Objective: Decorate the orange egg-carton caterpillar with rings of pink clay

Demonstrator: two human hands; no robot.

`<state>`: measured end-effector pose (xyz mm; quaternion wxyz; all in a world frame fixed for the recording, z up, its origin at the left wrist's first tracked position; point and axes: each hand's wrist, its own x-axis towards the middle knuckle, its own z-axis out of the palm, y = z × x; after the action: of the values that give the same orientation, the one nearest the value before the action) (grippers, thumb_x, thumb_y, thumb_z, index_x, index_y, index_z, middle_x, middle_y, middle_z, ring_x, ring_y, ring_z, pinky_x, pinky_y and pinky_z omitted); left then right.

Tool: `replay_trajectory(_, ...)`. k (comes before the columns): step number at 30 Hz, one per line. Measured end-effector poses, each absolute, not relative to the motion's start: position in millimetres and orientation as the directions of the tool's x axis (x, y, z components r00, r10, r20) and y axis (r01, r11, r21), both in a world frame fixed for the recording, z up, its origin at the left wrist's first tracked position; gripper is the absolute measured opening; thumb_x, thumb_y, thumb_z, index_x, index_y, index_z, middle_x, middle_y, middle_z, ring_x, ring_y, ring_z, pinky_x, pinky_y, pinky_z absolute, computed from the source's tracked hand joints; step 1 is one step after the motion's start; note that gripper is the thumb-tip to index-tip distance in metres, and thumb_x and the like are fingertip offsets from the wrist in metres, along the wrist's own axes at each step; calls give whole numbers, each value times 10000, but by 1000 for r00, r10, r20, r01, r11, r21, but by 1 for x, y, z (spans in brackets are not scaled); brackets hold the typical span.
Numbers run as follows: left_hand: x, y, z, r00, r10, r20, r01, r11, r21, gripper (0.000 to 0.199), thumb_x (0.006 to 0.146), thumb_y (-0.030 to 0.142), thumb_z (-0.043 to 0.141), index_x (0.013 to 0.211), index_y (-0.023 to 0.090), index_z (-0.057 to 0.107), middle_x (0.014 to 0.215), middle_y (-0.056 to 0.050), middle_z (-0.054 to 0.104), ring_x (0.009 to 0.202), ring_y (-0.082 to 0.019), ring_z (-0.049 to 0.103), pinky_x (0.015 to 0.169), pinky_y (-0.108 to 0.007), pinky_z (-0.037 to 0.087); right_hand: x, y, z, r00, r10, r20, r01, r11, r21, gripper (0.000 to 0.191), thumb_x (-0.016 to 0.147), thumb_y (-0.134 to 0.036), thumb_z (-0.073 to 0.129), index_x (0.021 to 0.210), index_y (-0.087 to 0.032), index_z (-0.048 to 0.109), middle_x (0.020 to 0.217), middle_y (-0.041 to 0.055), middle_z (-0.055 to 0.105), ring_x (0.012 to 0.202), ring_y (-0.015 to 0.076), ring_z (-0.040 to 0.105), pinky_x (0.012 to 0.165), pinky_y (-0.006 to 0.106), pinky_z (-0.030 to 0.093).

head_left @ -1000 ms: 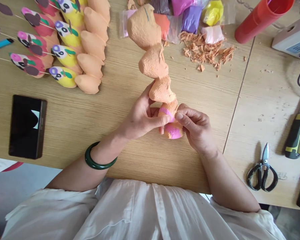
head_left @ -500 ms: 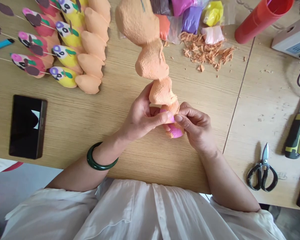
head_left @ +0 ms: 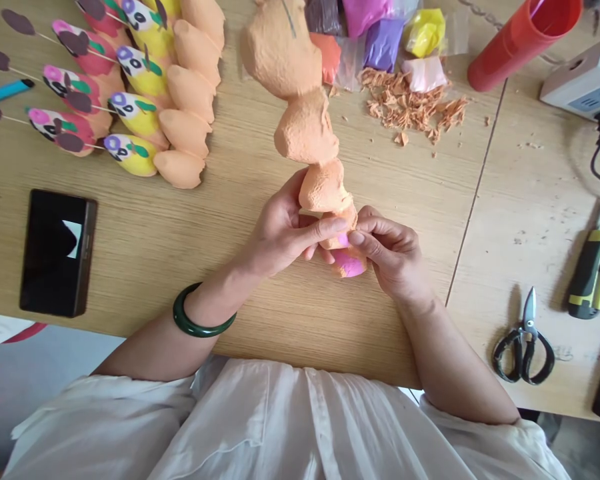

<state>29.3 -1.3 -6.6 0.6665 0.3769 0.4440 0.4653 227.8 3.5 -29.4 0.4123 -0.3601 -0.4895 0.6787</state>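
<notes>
**Pinching pink onto the lowest lump [head_left: 341, 223] of an orange clay column [head_left: 307, 127]**

Holding the column at centre frame, the left hand [head_left: 285, 230] and right hand [head_left: 390, 257] close narrowly around its lower end, with the left thumb pressed on a pink dab. The column rises to the top edge, where it is cut off. So far, colour shows only low down: a bright pink patch [head_left: 349, 262] covers the tip, while the lumps above are bare, rough, pitted orange. Upper left, yellow figures [head_left: 130, 155] and red figures [head_left: 63, 127] with painted faces lie beside plain orange pieces [head_left: 179, 168]. Upper centre, clay packets [head_left: 383, 43] sit behind a heap of orange shavings [head_left: 410, 107].
</notes>
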Motion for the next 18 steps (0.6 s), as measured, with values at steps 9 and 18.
replay_trajectory(9, 32, -2, -8, 151, 968, -201, -325, 241, 914, 469, 880, 350, 921, 1220, 198, 637, 877, 63, 763, 378, -29, 497, 439, -237, 574, 227, 7, -27, -377, 921, -99, -178, -176, -968, 183, 907, -446, 920, 836, -284, 874, 788, -14, 608, 748, 137, 560, 702, 310, 464)
replay_trajectory(18, 27, 1, -9, 362, 901, -240, -392, 381, 838, 444, 883, 466, 914, 1139, 189, 678, 713, 59, 649, 481, -62, 546, 451, -196, 459, 234, 10, -31, -415, 905, -94, -204, -193, -960, 228, 931, -478, 888, 823, -281, 847, 831, -9, 600, 800, 156, 583, 788, 347, 527)
